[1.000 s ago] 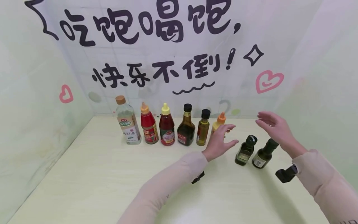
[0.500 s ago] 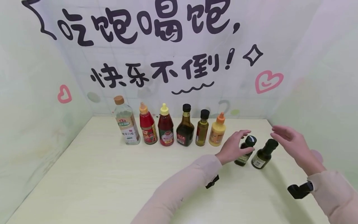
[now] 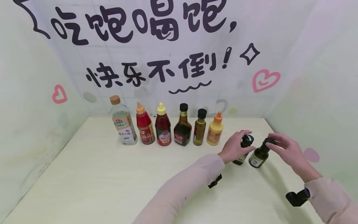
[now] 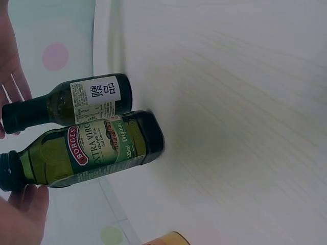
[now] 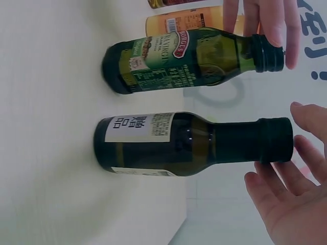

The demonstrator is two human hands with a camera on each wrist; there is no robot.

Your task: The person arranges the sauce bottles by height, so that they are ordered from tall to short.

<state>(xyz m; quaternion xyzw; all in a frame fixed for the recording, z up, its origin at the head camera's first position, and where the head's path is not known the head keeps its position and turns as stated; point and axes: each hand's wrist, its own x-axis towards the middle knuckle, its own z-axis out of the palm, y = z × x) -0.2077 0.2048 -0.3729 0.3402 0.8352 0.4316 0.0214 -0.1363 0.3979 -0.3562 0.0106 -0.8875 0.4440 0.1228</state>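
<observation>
Two small dark green bottles stand upright side by side at the right of the table. The left one is an olive oil bottle [image 4: 92,150] with a Borges label; my left hand [image 3: 233,146] is around its cap, fingers fairly straight and thumb by the neck. My right hand [image 3: 289,152] is at the cap of the other dark bottle [image 5: 153,143], which has a white label. In the right wrist view its fingers and thumb are spread around the cap, with a gap showing at the thumb. Neither hand plainly grips its bottle.
A row of condiment bottles stands along the back: a clear vinegar bottle [image 3: 124,126], red squeeze bottle [image 3: 145,127], dark red squeeze bottle [image 3: 163,129], brown sauce bottle [image 3: 182,129], slim oil bottle [image 3: 199,130] and yellow squeeze bottle [image 3: 215,132]. Printed walls enclose the pale table [image 3: 112,183].
My left hand has moved right from in front of the yellow squeeze bottle to the olive oil bottle's cap. My right hand has lowered to the other bottle's cap. The bottles stand where they were.
</observation>
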